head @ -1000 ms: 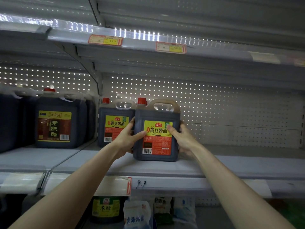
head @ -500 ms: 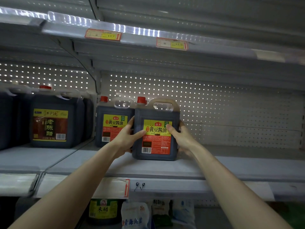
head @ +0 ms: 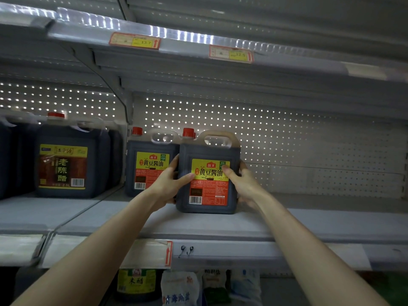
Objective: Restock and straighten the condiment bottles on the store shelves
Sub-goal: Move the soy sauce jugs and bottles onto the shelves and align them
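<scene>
A dark soy sauce jug (head: 208,191) with a red cap, a top handle and a yellow-and-red label stands upright on the grey shelf (head: 220,226). My left hand (head: 171,184) grips its left side, thumb across the label. My right hand (head: 241,184) grips its right side, thumb on the label's upper right corner. A second, matching soy sauce jug (head: 148,166) stands just behind and to the left, partly hidden by my left hand.
A larger dark vinegar jug (head: 66,162) stands on the adjoining shelf section at the left, with more dark jugs beside it. The shelf to the right of the held jug is bare. Price tags (head: 134,40) hang on the upper shelf edge. Salt bags (head: 180,290) lie below.
Both hands stay on the same jug. The jug has shifted only slightly on the shelf, while the view has tilted up a little.
</scene>
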A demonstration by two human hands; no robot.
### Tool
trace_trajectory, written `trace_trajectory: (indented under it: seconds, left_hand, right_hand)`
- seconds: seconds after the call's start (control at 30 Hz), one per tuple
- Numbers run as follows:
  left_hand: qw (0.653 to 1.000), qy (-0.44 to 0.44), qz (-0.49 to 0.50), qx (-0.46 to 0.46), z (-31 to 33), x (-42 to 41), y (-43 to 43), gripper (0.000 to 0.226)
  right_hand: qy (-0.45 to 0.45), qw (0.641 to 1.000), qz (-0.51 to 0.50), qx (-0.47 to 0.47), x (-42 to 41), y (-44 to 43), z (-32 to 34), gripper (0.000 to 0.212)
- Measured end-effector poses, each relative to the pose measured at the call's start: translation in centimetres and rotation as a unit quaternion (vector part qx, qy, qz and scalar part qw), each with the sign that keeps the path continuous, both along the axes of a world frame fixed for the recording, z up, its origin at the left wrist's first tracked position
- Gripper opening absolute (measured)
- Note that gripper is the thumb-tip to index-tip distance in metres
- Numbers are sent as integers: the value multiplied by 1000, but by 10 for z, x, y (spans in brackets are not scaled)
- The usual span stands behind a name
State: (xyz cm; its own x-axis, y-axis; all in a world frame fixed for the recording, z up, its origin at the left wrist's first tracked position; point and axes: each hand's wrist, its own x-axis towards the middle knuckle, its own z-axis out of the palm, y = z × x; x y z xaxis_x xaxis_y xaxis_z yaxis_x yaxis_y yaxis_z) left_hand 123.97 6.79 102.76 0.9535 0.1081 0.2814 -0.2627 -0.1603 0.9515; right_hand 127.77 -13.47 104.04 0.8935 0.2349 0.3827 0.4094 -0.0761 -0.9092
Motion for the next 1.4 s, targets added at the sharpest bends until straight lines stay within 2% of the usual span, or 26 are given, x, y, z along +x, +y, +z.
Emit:
trace_trajectory:
  seconds: [1.07,1.27,1.4]
  left_hand:
    - [999,11,29,24,1,-14,-9,79]
    - [997,-7,59,49,4,-34,-10,72]
    - [996,-35,66,49,6,-59,-16,63]
  right_hand:
    - [15,1000,-13,-20,-3,-1,1,48]
    - [-25,998,-42,-44,-22,-2,2,55]
    - [-72,994,-60,-53,-51,-4,2,53]
